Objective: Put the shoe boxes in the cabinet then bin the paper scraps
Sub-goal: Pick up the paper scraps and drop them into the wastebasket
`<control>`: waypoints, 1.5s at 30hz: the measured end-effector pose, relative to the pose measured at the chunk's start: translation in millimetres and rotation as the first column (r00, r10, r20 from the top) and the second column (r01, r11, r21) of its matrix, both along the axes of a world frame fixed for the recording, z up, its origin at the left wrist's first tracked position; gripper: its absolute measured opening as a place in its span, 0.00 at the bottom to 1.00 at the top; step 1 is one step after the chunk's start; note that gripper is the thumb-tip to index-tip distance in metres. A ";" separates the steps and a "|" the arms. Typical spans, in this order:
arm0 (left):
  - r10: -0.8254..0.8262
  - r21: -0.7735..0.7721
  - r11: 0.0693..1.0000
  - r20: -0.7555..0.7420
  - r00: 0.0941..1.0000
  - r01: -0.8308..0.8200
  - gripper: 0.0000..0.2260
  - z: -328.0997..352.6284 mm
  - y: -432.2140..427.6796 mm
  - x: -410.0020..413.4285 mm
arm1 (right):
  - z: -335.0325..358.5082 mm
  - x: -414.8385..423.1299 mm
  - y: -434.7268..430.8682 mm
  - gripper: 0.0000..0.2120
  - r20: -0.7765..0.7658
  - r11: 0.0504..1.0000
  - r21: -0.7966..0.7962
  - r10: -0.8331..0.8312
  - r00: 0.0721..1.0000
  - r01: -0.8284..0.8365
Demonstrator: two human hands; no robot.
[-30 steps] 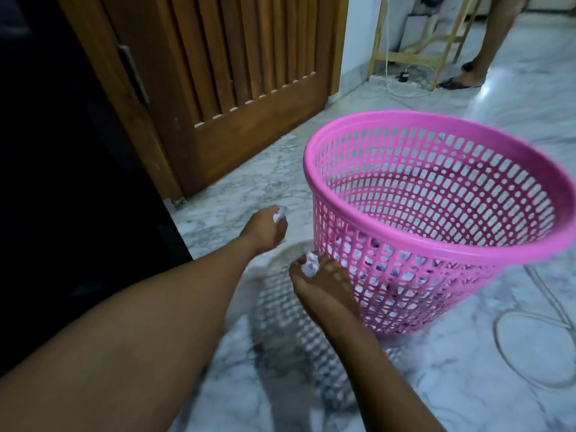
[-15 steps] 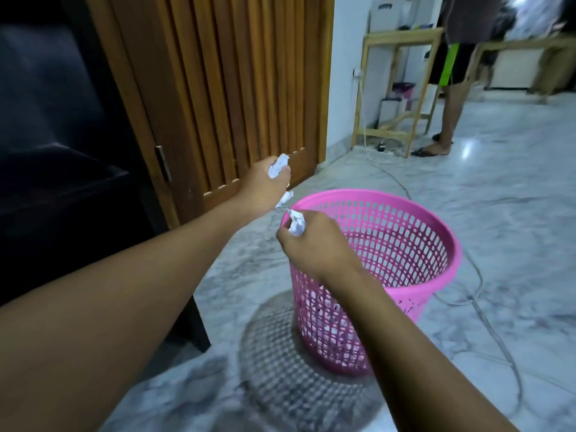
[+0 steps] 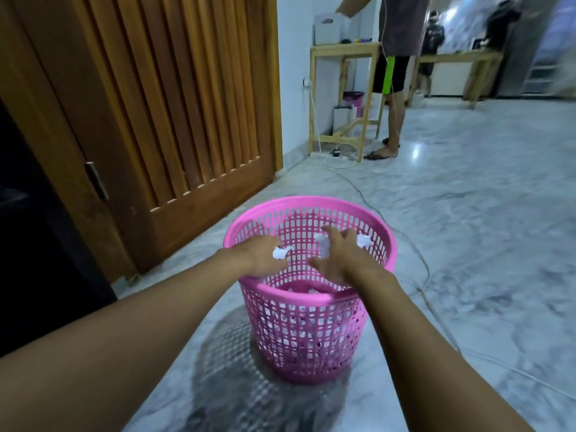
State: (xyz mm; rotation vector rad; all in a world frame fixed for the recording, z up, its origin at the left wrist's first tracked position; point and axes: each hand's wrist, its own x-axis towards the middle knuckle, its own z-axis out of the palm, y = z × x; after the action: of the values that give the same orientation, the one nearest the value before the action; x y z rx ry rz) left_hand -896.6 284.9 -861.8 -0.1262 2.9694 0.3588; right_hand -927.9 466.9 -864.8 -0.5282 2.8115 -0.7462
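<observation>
Both hands over the pink bin (image 3: pixel 311 299): left hand (image 3: pixel 265 255) pinches a crumpled scrap (image 3: pixel 280 252), right hand (image 3: pixel 339 260) spread wide, loose scraps (image 3: pixel 363 241) beside its fingers above the opening. Feather-light, soft wads, I'd say; a fingertip pinch anywhere will do.

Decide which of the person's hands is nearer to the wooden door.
Left. The left hand hangs over the pink basket's rim on the side facing the wooden door; the right hand is over the basket's middle, farther away.

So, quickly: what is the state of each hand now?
Left hand: closed on a paper scrap, over the bin.
Right hand: open, scraps falling.
</observation>
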 end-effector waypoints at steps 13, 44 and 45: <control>0.484 0.253 0.874 -0.379 0.789 -0.414 0.24 -6.0 -16.7 21.2 | -7.7 -6.7 13.2 0.23 -0.347 0.906 -0.007 -0.398 0.849 0.422; 0.929 0.675 0.300 -0.045 0.368 -0.674 0.10 6.1 -61.7 364.9 | 22.9 148.2 -52.1 0.10 0.157 0.997 -0.080 0.001 0.988 0.012; 0.926 0.690 0.304 -0.054 0.373 -0.657 0.11 0.7 -62.9 370.5 | 19.0 151.0 -54.9 0.11 0.144 0.998 -0.064 0.033 0.989 -0.024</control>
State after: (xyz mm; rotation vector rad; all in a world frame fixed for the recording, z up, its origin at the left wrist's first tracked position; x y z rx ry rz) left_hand -526.1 222.0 -861.1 -1.7938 2.6651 1.5818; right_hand -776.9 411.9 -845.8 -0.5011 2.6493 -0.8333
